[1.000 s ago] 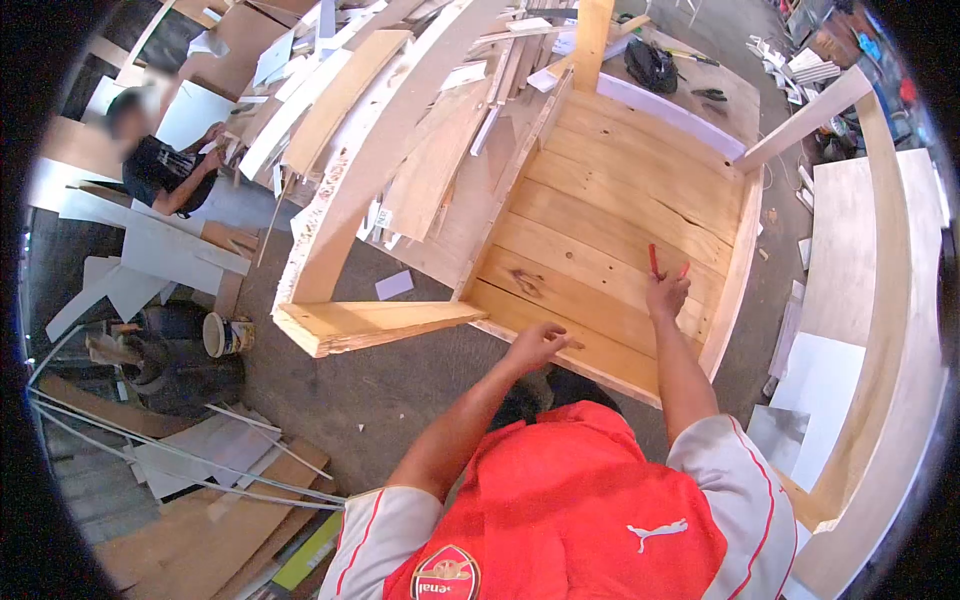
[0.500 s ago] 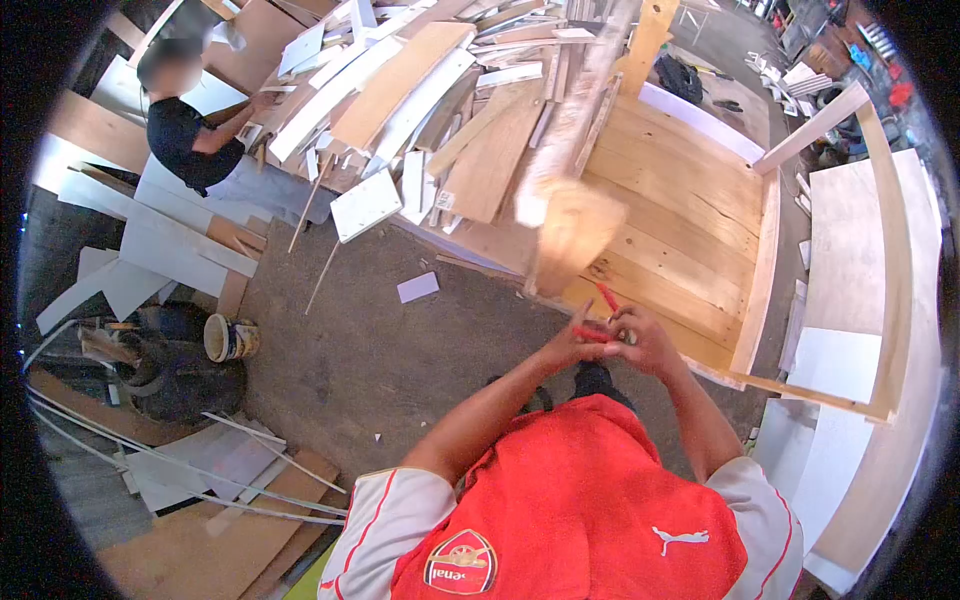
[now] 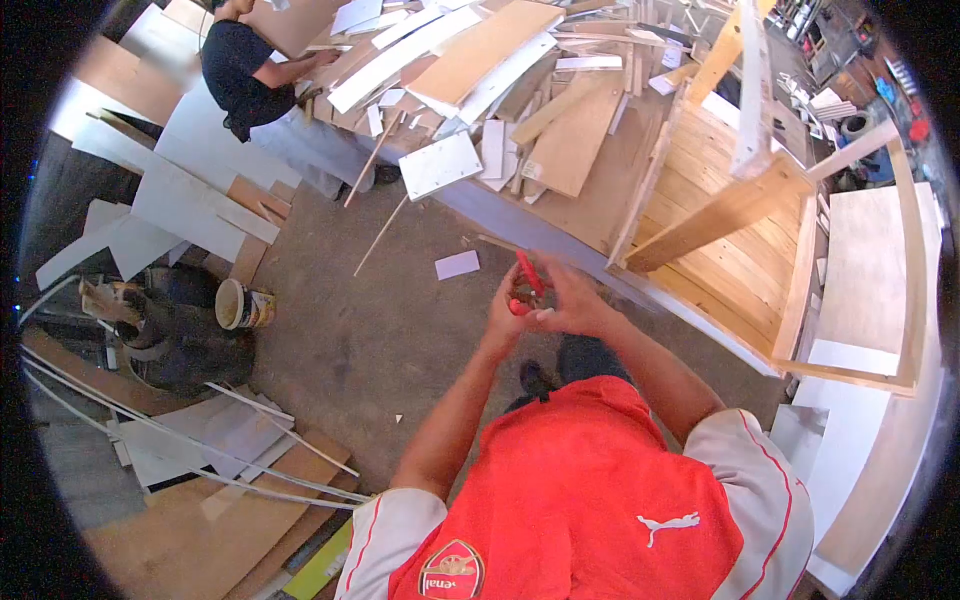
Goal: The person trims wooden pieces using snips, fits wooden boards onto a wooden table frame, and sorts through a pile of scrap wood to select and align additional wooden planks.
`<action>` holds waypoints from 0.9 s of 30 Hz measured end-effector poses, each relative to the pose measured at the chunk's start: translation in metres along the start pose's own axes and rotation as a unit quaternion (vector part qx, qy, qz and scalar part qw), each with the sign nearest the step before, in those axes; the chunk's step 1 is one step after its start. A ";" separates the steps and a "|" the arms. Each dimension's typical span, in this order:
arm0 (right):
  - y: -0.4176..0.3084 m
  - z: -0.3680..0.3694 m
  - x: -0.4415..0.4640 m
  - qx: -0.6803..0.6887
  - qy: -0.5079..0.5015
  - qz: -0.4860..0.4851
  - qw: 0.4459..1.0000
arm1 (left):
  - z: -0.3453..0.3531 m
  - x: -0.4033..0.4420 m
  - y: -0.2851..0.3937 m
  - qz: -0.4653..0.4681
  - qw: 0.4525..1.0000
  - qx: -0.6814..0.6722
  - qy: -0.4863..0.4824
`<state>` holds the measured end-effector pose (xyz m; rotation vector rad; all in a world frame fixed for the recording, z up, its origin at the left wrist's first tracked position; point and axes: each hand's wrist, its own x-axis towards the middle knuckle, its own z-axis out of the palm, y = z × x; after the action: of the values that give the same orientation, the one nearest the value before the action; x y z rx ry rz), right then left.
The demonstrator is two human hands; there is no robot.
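Observation:
A small tool with two red handles (image 3: 527, 268), resembling pliers, is held in front of my body above the floor. My left hand (image 3: 508, 318) curls around its lower red handle. My right hand (image 3: 573, 298), slightly blurred, closes on it from the other side, with fingers near the upper handle and thumb near the lower. Fingers partly cover the tool's middle and jaws. Just beyond my right hand stands a wooden frame (image 3: 700, 335) with a planked inside and upright legs.
Scrap boards (image 3: 490, 55) pile up on a worktable ahead, where another person (image 3: 245, 75) works at the far left. A bucket (image 3: 243, 304) stands on the floor (image 3: 330, 330) at left. Long white strips (image 3: 190, 435) and loose panels lie nearby. Tall boards (image 3: 860, 270) line the right side.
My hands and the red-handled tool have shifted left, away from the wooden frame. The view has turned, so the frame and wood pile appear farther right.

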<state>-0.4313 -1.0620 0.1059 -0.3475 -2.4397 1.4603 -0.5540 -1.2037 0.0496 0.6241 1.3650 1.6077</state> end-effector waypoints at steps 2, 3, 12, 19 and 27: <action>0.007 0.023 0.032 -0.014 0.022 -0.048 0.999 | -0.019 0.009 0.011 0.048 0.996 0.061 0.045; 0.009 0.033 0.048 -0.020 0.033 -0.071 0.997 | -0.028 0.015 0.015 0.059 0.995 0.048 0.057; 0.009 0.057 0.216 0.008 -0.051 0.034 0.998 | -0.143 0.098 0.072 -0.113 0.986 0.000 0.125; 0.078 0.046 0.364 0.249 -0.087 0.219 0.939 | -0.241 0.219 0.159 -0.184 0.952 0.184 0.160; 0.148 0.125 0.492 0.571 0.129 0.335 0.739 | -0.295 0.382 0.229 -0.108 0.628 0.759 0.136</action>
<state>-0.9250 -0.9281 -0.0267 -1.0503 -0.8142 2.6009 -1.0469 -1.0104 0.1245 1.0562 2.7698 -0.0737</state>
